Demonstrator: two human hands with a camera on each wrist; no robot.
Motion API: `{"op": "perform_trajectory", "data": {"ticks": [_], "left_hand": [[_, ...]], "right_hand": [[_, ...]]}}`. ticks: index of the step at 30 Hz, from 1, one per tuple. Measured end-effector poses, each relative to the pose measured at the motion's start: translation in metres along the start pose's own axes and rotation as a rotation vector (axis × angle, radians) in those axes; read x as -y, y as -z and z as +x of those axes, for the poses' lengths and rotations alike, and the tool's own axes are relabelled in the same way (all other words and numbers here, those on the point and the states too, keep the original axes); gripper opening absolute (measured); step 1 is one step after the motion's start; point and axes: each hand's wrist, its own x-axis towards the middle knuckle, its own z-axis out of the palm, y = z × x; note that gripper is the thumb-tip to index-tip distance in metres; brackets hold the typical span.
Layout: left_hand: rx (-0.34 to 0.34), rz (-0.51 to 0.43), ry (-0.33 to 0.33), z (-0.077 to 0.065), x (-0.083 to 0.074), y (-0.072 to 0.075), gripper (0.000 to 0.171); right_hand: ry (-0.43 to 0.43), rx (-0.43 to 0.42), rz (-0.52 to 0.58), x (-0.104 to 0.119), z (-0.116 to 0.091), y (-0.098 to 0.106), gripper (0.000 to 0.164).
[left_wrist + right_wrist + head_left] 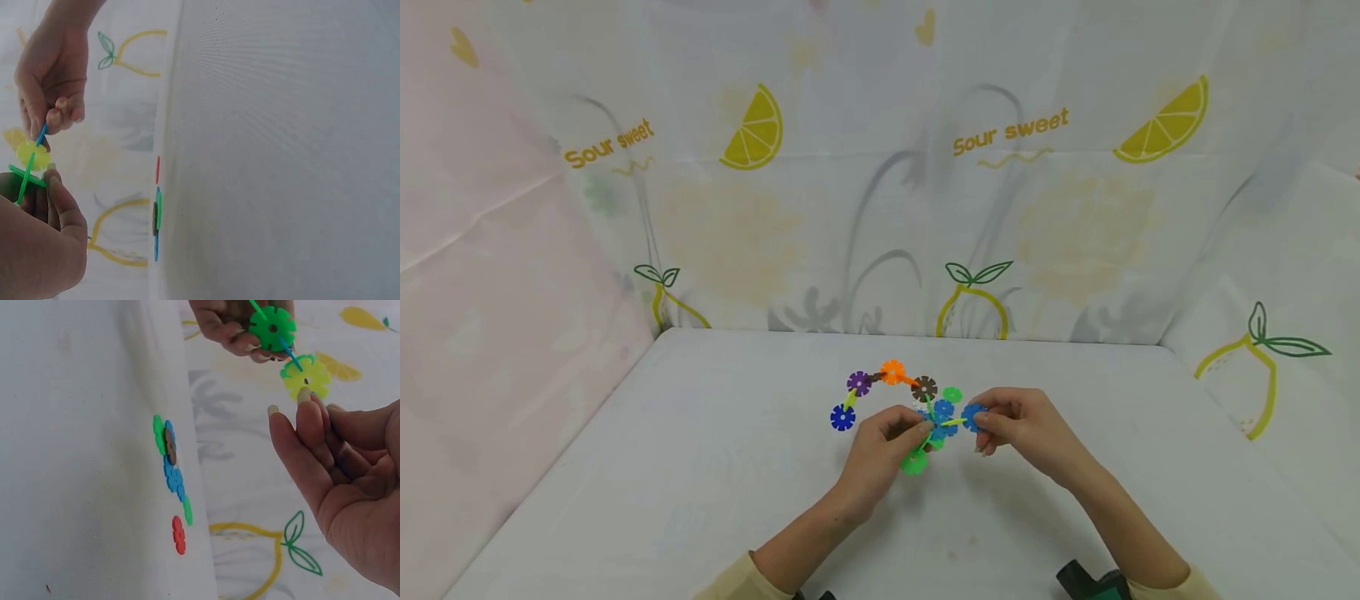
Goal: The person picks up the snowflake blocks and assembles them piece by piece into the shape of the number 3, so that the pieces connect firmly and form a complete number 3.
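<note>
Both hands meet over the table. My left hand (877, 454) pinches a joined piece made of notched plastic discs, including a green disc (913, 462). Between the thumb and fingers of my right hand (1033, 425) is a blue notched disc (974, 417), set edge-on against a yellow disc (32, 156). In the right wrist view, the yellow disc (306, 378) links through a thin blue one to a green disc (273, 329) at the left hand. A curved row of discs, with an orange disc (892, 372) and a purple disc (859, 383), extends beyond the left hand.
Loose discs lie on the white table (700, 467) beyond the hands: a red disc (179, 535), a brown disc (170, 447), several blue discs (172, 475) and green ones (159, 434). A printed cloth (850, 208) hangs behind the table. A dark device (1093, 581) shows at the bottom edge.
</note>
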Motion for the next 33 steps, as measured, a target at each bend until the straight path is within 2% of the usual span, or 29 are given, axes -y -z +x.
{"op": "perform_trajectory", "data": {"ticks": [9, 16, 27, 33], "left_hand": [[-0.022, 0.032, 0.016, 0.0, -0.002, 0.0, 0.023], [-0.035, 0.044, -0.016, -0.002, -0.003, 0.001, 0.022], [-0.047, 0.051, -0.031, -0.003, -0.004, 0.001, 0.021], [-0.066, 0.056, -0.034, -0.002, -0.003, 0.001, 0.02]], "right_hand": [[-0.009, -0.048, 0.032, -0.002, 0.002, -0.008, 0.025], [-0.006, -0.091, 0.013, 0.001, 0.001, -0.015, 0.022], [0.001, -0.109, -0.008, 0.002, 0.001, -0.019, 0.02], [0.008, -0.09, -0.005, 0.0, 0.002, -0.018, 0.023]]}}
